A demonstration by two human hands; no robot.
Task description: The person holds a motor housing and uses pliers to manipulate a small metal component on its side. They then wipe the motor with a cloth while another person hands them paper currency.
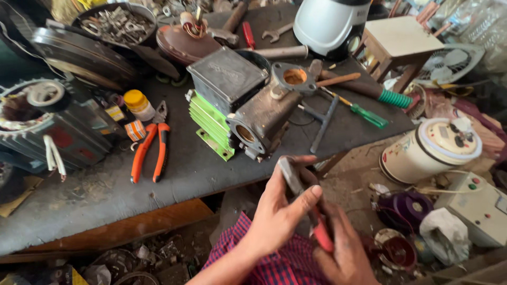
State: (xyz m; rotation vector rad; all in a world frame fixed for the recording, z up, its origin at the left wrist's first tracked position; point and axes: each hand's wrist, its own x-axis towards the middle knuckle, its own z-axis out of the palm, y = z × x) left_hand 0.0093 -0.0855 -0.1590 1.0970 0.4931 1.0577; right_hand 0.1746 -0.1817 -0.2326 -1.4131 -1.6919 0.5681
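Observation:
My left hand (280, 211) and my right hand (343, 248) hold one tool with a red handle (321, 232) and a dark metal head (291, 177), just below the workbench's front edge. The left fingers wrap the metal head; the right palm grips the red handle. In front of the hands, a green and rusty water pump (248, 105) lies on the dark workbench (105, 195). Orange-handled pliers (150, 150) lie to its left.
A green-handled screwdriver (364, 112), a dark metal bar (323, 125), a yellow-capped bottle (139, 104), a grey motor (42, 126), a bowl of metal parts (117, 22) and a white appliance (330, 24) crowd the bench. A cream cooker (430, 150), a control box (478, 208) and a stool (396, 42) stand right.

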